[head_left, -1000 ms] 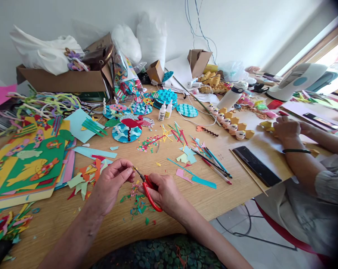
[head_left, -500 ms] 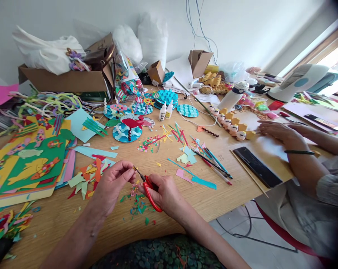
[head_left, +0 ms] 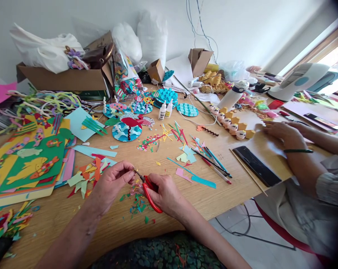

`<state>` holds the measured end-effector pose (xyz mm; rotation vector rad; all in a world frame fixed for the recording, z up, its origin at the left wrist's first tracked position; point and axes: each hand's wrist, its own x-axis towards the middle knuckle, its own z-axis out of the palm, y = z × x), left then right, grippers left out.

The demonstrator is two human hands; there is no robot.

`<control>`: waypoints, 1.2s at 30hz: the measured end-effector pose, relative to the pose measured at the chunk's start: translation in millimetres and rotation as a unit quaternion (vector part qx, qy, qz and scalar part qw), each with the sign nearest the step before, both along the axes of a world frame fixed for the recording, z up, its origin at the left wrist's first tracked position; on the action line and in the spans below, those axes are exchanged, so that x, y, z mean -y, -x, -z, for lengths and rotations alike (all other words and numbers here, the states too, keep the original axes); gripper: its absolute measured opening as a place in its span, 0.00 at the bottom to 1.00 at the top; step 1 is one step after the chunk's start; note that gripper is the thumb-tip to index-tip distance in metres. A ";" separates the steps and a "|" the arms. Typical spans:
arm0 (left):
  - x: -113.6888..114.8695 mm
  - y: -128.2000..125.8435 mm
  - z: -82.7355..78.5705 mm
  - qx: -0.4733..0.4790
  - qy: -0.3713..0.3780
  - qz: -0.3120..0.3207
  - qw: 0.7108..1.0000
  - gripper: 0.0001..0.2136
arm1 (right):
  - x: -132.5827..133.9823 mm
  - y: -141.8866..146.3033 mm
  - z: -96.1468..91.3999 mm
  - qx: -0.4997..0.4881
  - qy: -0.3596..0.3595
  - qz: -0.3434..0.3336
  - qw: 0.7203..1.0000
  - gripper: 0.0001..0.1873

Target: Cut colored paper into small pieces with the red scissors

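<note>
My right hand (head_left: 166,194) is closed round the handles of red-handled scissors (head_left: 151,197), whose dark blades point up and left to my left hand. My left hand (head_left: 118,178) pinches a tiny yellowish scrap at the blade tips; most of it is hidden by the fingers. Beneath the hands lie small green, pink and red paper clippings (head_left: 139,207) on the wooden table. Left of my left hand spreads a heap of orange, pale green and red paper offcuts (head_left: 84,177). Ahead stands a red paper fish (head_left: 131,122) on a blue wavy disc (head_left: 126,133).
Fish cutouts lie on a green sheet (head_left: 42,160) at left. Two glue bottles (head_left: 165,110) stand mid-table. Pens (head_left: 213,164), a stick (head_left: 248,172) and a black phone (head_left: 257,166) lie to the right. Beyond them rest another person's hands (head_left: 283,132), near an egg-carton strip (head_left: 232,123).
My hands and the scissors stay almost in place, the blades still at the left fingertips. The other person's hands have shifted slightly, and the pale blur below them is gone.
</note>
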<state>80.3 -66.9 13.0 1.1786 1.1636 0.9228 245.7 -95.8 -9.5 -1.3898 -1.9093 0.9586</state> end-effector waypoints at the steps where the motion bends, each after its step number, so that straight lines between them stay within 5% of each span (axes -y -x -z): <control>1: -0.2 0.1 0.0 -0.003 -0.002 0.001 1.000 0.03 | -0.1 -0.2 0.4 0.000 0.001 -0.001 1.000 0.20; 36: -0.1 10.2 1.7 0.016 0.006 -0.009 1.000 0.04 | 0.1 -3.6 0.3 0.055 -0.017 -0.027 0.998 0.17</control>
